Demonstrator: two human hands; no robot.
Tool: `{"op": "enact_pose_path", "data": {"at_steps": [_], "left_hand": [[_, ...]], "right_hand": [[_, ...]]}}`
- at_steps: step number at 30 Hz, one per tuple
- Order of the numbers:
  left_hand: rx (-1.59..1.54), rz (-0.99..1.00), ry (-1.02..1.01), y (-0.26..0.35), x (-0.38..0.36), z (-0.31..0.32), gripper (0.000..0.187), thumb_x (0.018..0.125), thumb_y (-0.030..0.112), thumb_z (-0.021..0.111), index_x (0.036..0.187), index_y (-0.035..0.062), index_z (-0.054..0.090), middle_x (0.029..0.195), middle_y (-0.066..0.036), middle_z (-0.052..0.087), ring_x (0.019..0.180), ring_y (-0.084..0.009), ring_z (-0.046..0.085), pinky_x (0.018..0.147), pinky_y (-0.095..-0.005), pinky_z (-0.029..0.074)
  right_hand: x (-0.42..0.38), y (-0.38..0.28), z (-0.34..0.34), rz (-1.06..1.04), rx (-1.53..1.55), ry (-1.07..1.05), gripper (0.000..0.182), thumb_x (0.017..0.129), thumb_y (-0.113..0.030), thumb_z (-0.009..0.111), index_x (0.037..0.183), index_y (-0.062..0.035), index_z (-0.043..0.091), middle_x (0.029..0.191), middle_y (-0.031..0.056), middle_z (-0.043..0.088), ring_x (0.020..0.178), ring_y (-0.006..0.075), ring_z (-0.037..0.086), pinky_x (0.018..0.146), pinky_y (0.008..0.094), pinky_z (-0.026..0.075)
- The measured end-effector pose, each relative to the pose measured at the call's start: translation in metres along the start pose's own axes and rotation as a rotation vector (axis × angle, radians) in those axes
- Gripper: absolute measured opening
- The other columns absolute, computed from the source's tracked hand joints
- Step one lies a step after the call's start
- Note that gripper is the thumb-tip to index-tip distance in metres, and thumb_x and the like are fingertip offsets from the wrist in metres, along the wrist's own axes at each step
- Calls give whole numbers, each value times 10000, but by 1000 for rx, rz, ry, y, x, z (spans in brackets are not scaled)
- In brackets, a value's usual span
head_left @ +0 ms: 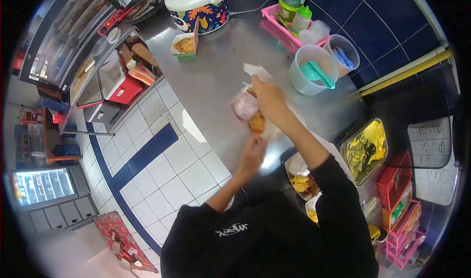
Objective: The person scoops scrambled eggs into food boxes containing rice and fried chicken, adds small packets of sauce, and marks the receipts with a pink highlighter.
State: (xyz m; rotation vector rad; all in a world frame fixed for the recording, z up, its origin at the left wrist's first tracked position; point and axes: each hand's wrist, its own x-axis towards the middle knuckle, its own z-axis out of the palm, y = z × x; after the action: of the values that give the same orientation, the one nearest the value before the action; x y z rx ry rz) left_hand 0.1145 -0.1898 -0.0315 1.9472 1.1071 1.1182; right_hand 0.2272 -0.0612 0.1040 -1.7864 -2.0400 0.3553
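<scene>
At the centre of the frame the person works over a steel tabletop (216,77), both hands on a small food packet (248,112) that looks like fried food in a thin clear wrap or bag. The right hand (269,97) comes down from above with fingers closed on the packet's upper end, next to a white sheet of paper (256,71) lying just beyond it. The left hand (253,153) reaches up from below, fingers curled toward the lower end; whether it pinches the wrap or only steadies it cannot be told.

By the look of it, the step in hand is wrapping or bagging one portion. The next move likely calls for a firm hold at one end while the other hand closes the wrap, without squeezing the food.

Around it: a flowered rice cooker (198,6) at the top, a small open box of food (185,45) below it, a tub with a teal spoon (314,69) to the right, and a tray of yellow food (367,150) at the right edge.
</scene>
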Motion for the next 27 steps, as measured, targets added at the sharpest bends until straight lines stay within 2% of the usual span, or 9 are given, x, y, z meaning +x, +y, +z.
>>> {"op": "enact_pose_path", "data": {"at_steps": [3, 11, 14, 16, 20, 21, 22, 23, 27], "left_hand": [[53, 89, 21, 41, -7, -26, 234, 712, 32, 648, 924, 6, 552, 934, -161, 541, 776, -301, 549, 660, -368, 460], [523, 240, 282, -111, 189, -146, 321, 768, 66, 534, 1075, -11, 480, 1016, -196, 496, 948, -362, 480, 828, -403, 384], [868, 193, 139, -196, 263, -175, 368, 741, 57, 528, 1101, -5, 484, 999, -194, 531, 923, -358, 514, 796, -412, 415], [1008, 132, -72, -254, 289, -198, 491, 817, 162, 488, 1264, -2, 365, 1230, -210, 459, 1073, -364, 484, 872, -403, 407], [1154, 48, -209, -219, 294, -195, 348, 862, 282, 451, 1129, 74, 533, 1015, -172, 599, 876, -357, 583, 730, -420, 468], [1144, 381, -89, -294, 307, -212, 336, 865, 297, 462, 1123, 98, 546, 926, -163, 627, 813, -344, 607, 694, -411, 485], [1235, 159, -146, -298, 306, -213, 329, 867, 290, 436, 1145, 149, 543, 1134, -130, 567, 891, -290, 597, 710, -388, 495], [1223, 383, -75, -286, 301, -206, 345, 877, 306, 407, 1160, 156, 535, 1159, -98, 560, 925, -276, 591, 732, -415, 480], [1123, 427, -84, -210, 268, -160, 325, 875, 281, 426, 1118, 119, 567, 1137, -63, 582, 956, -270, 581, 762, -447, 450]], "right_hand": [[-1, 40, 65, -72, -250, 48, 121, 774, -94, 520, 883, -49, 491, 699, 135, 603, 682, 308, 614, 558, 436, 464], [-48, 35, 31, 46, -46, 57, 168, 755, -105, 534, 902, -27, 512, 653, 141, 596, 642, 286, 612, 547, 381, 475], [-51, 44, 46, 122, -3, 89, 191, 751, -122, 538, 909, -19, 509, 644, 156, 600, 630, 283, 617, 549, 398, 471], [-49, 43, 47, 157, -46, 53, 234, 719, -129, 554, 913, -8, 510, 642, 145, 600, 620, 274, 619, 530, 404, 465], [-52, 25, 37, 274, -128, -106, 361, 618, -167, 617, 910, 17, 511, 692, 123, 609, 656, 271, 623, 480, 418, 449], [-54, 26, 36, 294, -173, -143, 369, 611, -172, 621, 907, 21, 516, 732, 132, 610, 673, 279, 620, 501, 418, 454], [-57, 26, 34, 312, -219, -180, 376, 604, -177, 626, 904, 25, 521, 771, 141, 611, 690, 287, 616, 523, 418, 459], [-64, 19, 21, 282, -304, -241, 373, 607, -176, 624, 903, 29, 529, 806, 154, 608, 696, 293, 610, 570, 420, 471], [-104, 3, 16, 253, -435, 210, 365, 662, -176, 588, 973, 5, 525, 884, 148, 588, 783, 298, 580, 731, 456, 461]]}}
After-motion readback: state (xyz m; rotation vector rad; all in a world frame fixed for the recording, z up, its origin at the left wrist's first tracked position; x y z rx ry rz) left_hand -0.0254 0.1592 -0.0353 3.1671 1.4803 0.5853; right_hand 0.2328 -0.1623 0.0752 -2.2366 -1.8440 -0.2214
